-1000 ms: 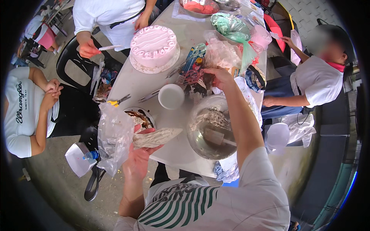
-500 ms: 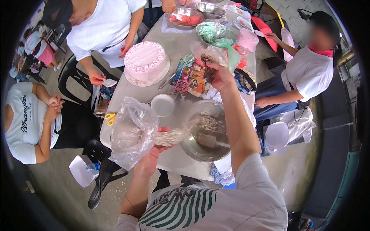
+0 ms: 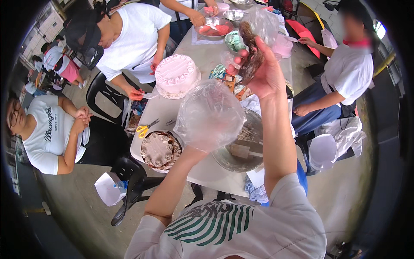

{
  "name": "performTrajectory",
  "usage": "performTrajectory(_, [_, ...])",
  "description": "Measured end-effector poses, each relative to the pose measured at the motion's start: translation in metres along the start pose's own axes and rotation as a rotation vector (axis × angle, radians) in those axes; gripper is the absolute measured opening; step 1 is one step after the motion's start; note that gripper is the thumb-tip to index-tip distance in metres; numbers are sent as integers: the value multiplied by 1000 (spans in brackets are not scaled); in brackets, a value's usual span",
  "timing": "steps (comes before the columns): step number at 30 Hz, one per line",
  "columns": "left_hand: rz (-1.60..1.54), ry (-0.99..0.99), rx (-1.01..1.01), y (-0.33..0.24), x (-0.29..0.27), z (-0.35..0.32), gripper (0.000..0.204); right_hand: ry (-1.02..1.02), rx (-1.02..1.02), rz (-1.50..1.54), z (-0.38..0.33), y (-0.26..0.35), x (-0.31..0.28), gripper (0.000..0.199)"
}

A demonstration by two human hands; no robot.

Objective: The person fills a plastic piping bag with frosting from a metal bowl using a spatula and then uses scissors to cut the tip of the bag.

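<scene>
My right hand [image 3: 271, 73] is raised over the far part of the table, its fingers curled round a piping bag of brown frosting [image 3: 249, 52] with loose clear plastic at its top. My left hand [image 3: 200, 149] grips a clear plastic piping bag [image 3: 211, 113] that spreads open and hides most of its fingers; the bag's contents cannot be made out. Under my right forearm stands a metal mixing bowl [image 3: 224, 160], with pale frosting on its wall and a spatula [image 3: 241, 151] inside. A small cake with brown trim [image 3: 158, 151] sits left of my left forearm.
A pink frosted cake [image 3: 177, 77] stands farther left, with yellow-handled scissors [image 3: 144, 129] nearer me. Metal bowls with red frosting [image 3: 215, 29] and green-filled plastic [image 3: 234, 42] are at the back. People stand on both sides; one sits at left. A black chair [image 3: 129, 181] is close by.
My right hand has lifted the brown piping bag up from the table clutter. My left hand has moved right with its bag, whose plastic now covers the fingers. The brown-trimmed cake has come into sight.
</scene>
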State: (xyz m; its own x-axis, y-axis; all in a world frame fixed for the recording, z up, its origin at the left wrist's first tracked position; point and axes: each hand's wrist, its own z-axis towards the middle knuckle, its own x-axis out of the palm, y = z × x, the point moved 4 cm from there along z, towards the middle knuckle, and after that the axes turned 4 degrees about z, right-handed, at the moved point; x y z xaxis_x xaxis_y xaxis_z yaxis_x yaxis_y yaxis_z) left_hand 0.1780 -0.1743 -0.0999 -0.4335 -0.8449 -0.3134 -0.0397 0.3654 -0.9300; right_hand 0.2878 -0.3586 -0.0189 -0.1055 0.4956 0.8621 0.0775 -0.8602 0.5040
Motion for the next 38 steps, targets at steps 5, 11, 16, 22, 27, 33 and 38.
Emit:
performTrajectory(5, [-81,-41,-81,0,6,-2,36,18,-81,-215,-30,-5,52,21])
performTrajectory(11, [-133,61,-100,26,10,17,53,-23,-275,-271,-48,14,54,19])
performTrajectory(16, [-45,-56,-21,19,16,19,39,8,-246,-228,-51,22,53,18])
performTrajectory(22, [-192,43,67,32,21,40,46,-48,-140,-187,-50,4,41,25])
performTrajectory(27, [-204,18,39,46,21,49,45,-68,-184,-172,-49,4,42,22])
performTrajectory(33, [-239,47,209,48,15,46,36,-110,-206,-75,-22,25,14,21])
performTrajectory(38, [-158,-57,235,47,5,39,44,-276,-173,-120,20,33,-41,29])
